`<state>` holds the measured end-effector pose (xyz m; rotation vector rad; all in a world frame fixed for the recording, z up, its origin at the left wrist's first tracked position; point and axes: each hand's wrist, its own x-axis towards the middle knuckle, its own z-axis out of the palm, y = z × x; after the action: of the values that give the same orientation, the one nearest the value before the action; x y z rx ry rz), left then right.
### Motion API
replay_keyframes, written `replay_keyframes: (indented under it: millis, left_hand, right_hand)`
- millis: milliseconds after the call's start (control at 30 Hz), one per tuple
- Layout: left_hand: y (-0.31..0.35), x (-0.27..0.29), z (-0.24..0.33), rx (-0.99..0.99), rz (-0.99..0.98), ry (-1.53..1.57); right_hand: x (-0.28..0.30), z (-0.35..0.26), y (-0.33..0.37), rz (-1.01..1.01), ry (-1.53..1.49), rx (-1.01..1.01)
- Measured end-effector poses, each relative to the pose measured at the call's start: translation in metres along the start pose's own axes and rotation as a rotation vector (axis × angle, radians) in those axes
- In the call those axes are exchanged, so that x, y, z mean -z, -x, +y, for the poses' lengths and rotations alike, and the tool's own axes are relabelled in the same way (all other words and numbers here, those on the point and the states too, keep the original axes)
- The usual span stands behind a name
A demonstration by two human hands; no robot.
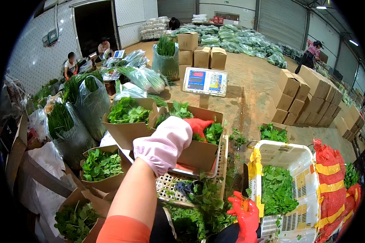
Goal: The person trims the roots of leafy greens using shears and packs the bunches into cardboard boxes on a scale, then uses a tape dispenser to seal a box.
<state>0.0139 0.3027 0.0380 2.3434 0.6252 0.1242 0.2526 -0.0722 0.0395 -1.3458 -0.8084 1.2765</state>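
My left hand point(198, 126), in a red glove with a pink sleeve cover, reaches into an open cardboard box point(198, 156) of leafy greens point(213, 133). Its fingers are partly hidden among the leaves, so I cannot tell whether they grip any. The box stands on the scale's platform, below a scale display point(205, 82). Low on the right, my red-gloved right hand point(245, 214) has its fingers curled around something orange. A dark, blade-like thing point(245, 180) rises just above those fingers. Beside this hand, a white plastic crate point(308, 178) holds more leafy greens point(278, 190).
Several boxes of greens stand at left, including a filled box point(123, 131). Bags of long green stalks point(63, 125) stand beyond. Red net sacks point(332, 186) lean by the crate. Stacked cartons point(312, 97) rise at right. Loose stems litter a slatted crate point(168, 188). Other people work farther back.
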Motion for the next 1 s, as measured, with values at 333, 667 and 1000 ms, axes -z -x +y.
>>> replay_keyframes:
  millis: [333, 667, 1000]
  left_hand:
    - [0.016, 0.042, 0.109, -0.017, 0.03, -0.228]
    - [0.083, 0.069, 0.187, 0.299, 0.14, -0.319]
    - [0.055, 0.041, 0.161, 0.452, 0.076, -0.705]
  right_hand:
    - [0.013, 0.018, -0.005, 0.014, -0.031, 0.042]
    - [0.009, 0.003, 0.002, 0.004, 0.024, 0.03]
    - [0.01, 0.002, 0.002, 0.002, 0.033, 0.004]
